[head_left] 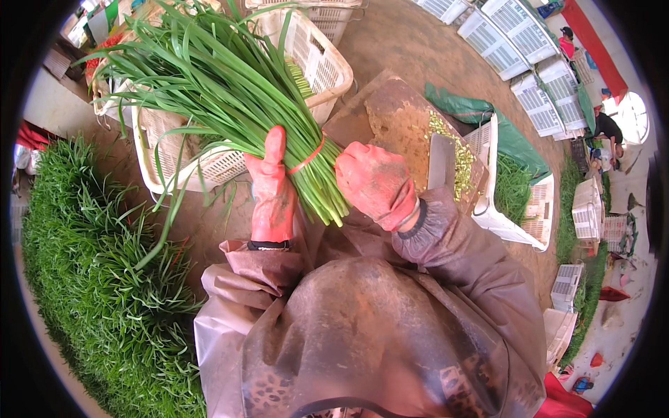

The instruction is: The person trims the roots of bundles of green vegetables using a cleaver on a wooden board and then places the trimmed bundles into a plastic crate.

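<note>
A large bunch of garlic chives (251, 99) slants across the view, leaves to the upper left and pale stem ends toward me. My left hand (272, 183), in a red rubber glove, grips its near side, thumb along the stems. Close to that hand, a red band (308, 159) circles the bunch. My right hand (373, 183), gloved alike, is curled into a fist against the far side of the stems; its fingertips are hidden. Beyond it a cleaver (441, 159) lies on a worn chopping board (389, 115) beside chopped stem bits (462, 167).
White plastic crates (334, 86) stand ahead, one (151, 157) under the leaves. Piled greens (104, 271) cover the left side. At right, another crate (541, 209) holds greens beside a green sheet (502, 130). Stacked crates (507, 36) and a person (609, 130) are farther off.
</note>
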{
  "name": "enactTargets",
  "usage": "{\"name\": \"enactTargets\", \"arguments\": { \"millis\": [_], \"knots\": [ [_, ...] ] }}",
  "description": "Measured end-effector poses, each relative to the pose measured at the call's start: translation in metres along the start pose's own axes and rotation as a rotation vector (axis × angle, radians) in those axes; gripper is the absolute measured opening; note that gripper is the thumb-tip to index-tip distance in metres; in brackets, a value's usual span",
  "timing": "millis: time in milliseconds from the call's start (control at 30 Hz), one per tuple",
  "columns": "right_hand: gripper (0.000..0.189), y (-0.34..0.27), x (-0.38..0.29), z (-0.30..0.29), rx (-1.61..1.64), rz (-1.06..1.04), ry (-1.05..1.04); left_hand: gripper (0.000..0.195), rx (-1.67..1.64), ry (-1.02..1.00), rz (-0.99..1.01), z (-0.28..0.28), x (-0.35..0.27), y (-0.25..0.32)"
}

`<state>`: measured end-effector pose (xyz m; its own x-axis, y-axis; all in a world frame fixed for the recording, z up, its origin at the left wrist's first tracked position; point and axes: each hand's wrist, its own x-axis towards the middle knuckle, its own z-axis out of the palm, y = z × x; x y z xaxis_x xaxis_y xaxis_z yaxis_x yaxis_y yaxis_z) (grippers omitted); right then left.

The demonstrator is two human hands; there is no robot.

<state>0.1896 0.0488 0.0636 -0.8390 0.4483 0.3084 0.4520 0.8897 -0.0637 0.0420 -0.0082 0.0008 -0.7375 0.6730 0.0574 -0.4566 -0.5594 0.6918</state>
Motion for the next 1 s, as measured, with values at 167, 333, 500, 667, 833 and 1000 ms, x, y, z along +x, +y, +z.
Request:
{"name": "enactTargets", "arguments": {
  "millis": [167,333,500,667,833,1000],
  "knots": [
    [0.007,0.007,0.011,-0.009,0.48,0.061,0.034,0.058,-0.255,0.042,-0.243,-0.003,0.0,0.006],
    [0.014,0.022,-0.025,-0.03,0.595,-0.256,-0.167,0.069,-0.386,-0.071,-0.416,-0.027,0.011,-0.012],
    [0.025,0.106,-0.133,-0.075,0.875,0.388,-0.798,0.076,-0.433,-0.003,-0.437,-0.038,0.015,-0.002],
    [0.022,0.139,-0.212,-0.082,0.028,0.214,-1.03,0.07,-0.299,-0.025,-0.328,-0.017,0.008,0.006],
    [0.027,0.042,-0.025,-0.068,0.763,0.313,-0.123,0.066,-0.225,-0.069,-0.336,-0.001,-0.007,0.007],
    [0.036,0.007,0.052,-0.023,0.422,0.097,0.061,0.062,-0.163,-0.11,-0.361,0.014,-0.019,0.013]
  ]
}}
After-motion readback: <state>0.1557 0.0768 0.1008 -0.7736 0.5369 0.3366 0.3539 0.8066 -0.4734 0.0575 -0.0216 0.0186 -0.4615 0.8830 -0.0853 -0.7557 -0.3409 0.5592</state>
